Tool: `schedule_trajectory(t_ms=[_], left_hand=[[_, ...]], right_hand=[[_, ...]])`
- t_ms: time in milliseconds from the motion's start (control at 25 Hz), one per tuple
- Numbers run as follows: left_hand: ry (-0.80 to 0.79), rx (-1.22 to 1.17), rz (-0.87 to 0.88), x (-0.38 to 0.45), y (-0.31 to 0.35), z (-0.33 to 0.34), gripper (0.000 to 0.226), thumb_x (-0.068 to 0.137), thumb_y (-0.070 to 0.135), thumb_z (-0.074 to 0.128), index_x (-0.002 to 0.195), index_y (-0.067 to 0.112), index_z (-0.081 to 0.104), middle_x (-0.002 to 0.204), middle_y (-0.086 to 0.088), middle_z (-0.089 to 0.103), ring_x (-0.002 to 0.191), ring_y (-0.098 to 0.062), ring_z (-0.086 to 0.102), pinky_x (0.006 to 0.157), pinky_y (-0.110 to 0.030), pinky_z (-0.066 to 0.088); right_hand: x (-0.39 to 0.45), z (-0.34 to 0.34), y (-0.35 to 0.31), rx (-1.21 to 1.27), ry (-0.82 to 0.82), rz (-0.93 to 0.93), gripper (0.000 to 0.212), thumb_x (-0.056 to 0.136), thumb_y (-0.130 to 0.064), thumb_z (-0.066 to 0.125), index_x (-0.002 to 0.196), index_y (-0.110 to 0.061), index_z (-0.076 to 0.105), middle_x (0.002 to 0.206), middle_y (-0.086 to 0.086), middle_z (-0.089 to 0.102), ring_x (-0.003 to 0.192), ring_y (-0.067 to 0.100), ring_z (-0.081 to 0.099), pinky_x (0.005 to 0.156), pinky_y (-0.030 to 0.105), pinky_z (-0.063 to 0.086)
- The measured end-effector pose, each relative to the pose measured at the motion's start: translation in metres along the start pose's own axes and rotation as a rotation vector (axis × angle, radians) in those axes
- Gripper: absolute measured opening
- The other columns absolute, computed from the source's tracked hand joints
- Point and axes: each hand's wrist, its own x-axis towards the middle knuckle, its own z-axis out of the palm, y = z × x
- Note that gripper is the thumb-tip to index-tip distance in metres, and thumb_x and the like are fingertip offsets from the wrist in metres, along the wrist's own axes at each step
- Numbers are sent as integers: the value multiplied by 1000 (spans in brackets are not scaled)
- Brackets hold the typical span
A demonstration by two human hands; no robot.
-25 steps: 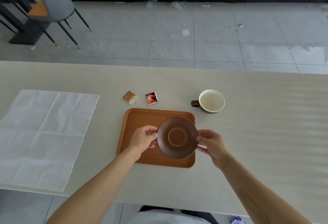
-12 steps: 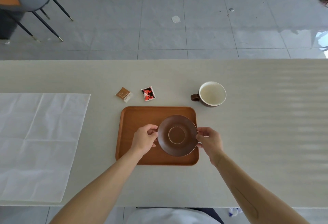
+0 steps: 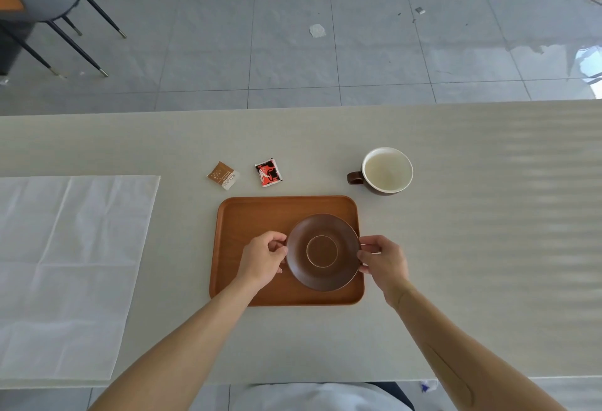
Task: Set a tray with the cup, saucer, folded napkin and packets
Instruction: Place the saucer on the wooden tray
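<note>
Left hand (image 3: 264,259) and right hand (image 3: 382,259) pinched on opposite rims of the brown saucer (image 3: 322,251), over the right half of the wooden tray (image 3: 250,225). Cup (image 3: 386,170) just beyond the tray's far right corner; two packets (image 3: 267,172) beside its far edge; napkin (image 3: 65,264) spread flat, well to the left.

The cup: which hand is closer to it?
Right. The right hand holds the saucer's edge below the cup; the left hand grips the opposite edge, farther away.
</note>
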Motion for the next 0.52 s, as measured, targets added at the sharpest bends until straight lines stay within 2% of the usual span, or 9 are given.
schedule_trajectory(t_ms=[240,520], left_hand=[[-9,5,-2,-1,-2,-1,21,91,12,65,111,18,66,87,4,67,70,-13,70,48,-15,52],[-56,1,15,1,-6,-2,24,93,14,62,117,17,63,90,2,66,75,-13,69,56,-21,58]], right_hand=[[-3,3,2,-24,11,-7,23,85,-1,61,94,-21,68,92,2,69,82,20,69,58,25,59],[-7,5,2,-39,54,-28,23,86,-2,62,98,-19,69,89,1,68,78,19,67,63,30,61]])
